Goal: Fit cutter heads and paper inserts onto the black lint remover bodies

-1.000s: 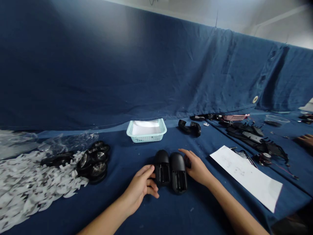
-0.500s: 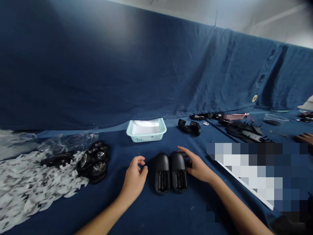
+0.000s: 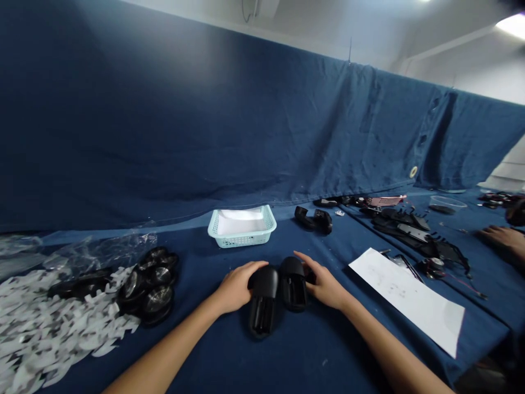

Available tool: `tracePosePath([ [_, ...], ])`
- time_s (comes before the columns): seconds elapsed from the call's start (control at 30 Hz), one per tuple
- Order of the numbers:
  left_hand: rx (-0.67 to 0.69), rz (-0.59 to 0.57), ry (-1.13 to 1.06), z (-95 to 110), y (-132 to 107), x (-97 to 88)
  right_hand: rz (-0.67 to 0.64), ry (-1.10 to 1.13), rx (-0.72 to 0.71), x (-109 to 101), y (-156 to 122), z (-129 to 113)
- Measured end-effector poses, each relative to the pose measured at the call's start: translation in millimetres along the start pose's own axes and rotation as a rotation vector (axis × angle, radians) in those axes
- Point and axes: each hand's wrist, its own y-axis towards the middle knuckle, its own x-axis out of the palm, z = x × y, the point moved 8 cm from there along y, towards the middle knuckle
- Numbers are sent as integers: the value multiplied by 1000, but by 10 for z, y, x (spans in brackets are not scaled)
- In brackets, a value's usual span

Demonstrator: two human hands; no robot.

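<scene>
Two black rounded plastic casings, each with a long open compartment facing up, are side by side in front of me. My left hand (image 3: 240,285) grips the left casing (image 3: 263,306) by its upper left side; this casing appears tilted, its lower end nearer to me. The fingers of my right hand (image 3: 324,282) are curled around the upper right edge of the right casing (image 3: 293,284). Part of those fingers is hidden behind it.
A light blue basket (image 3: 241,239) lined with white paper stands ahead. To the left lie black round parts (image 3: 158,298) and a pile of white pieces (image 3: 61,323). Rightward are curved black parts (image 3: 314,220), a paper sheet (image 3: 410,301), black mechanical parts (image 3: 414,232) and another person's hand (image 3: 502,238).
My left hand has moved right and taken hold of the left casing, which has shifted and tilted. The right casing has turned slightly. The camera view has shifted too.
</scene>
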Motion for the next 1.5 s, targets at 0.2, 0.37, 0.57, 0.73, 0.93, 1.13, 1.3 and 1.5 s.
tracePosePath([
  [0.2, 23, -41, 69, 23, 39, 25, -23, -18, 19, 1, 12, -20],
  [0.37, -24, -45, 128, -94, 136, 34, -36, -14, 23, -3, 15, -46],
  [0.57, 8, -60, 134, -148, 249, 38, -47, -26, 33, -5, 16, -33],
  [0.73, 22, -41, 132, -169, 218, 45, -62, -20, 22, 1, 9, -56],
  [0.93, 30, -20, 128, -179, 185, 61, -79, 4, 2, 5, -11, -101],
  [1.13, 37, -2, 122, -140, 142, 52, -69, -3, -27, 25, -36, -80],
  [1.3, 44, -17, 116, -64, 101, 56, -67, -35, -46, 35, -44, -101],
  [1.5, 19, -29, 114, -164, 124, 79, -109, -115, -81, 53, -18, -141],
])
